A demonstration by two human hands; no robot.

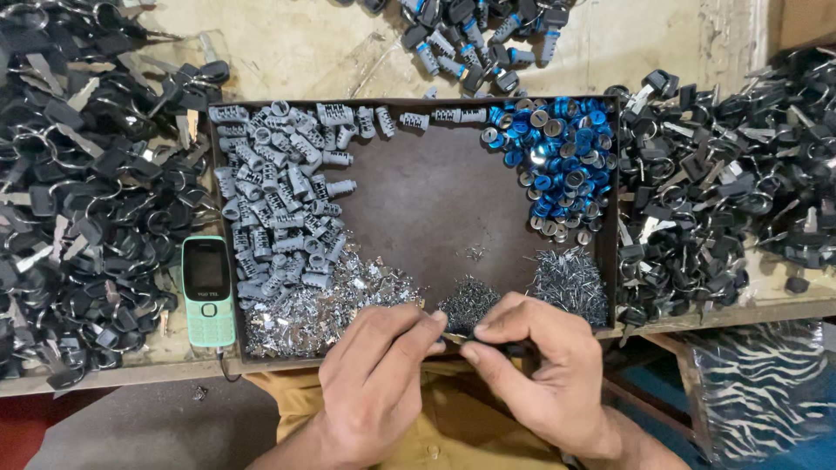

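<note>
My left hand (374, 383) and my right hand (531, 365) meet at the near edge of a shallow brown tray (418, 183). Between the fingertips of both hands sits a small dark part (455, 336), mostly hidden by the fingers. Inside the tray lie a heap of grey ribbed lock cylinders (279, 200) at the left, blue and silver ring caps (557, 161) at the right, flat silvery wafers (331, 305) at the near left, tiny springs (466, 300) in the middle and thin pins (570, 278) at the near right.
Piles of black-headed keys on rings cover the bench at the left (78, 200) and right (731, 174). A green push-button phone (207, 292) lies beside the tray. Assembled cylinders with keys (475, 39) lie behind it. A striped bag (758, 383) sits lower right.
</note>
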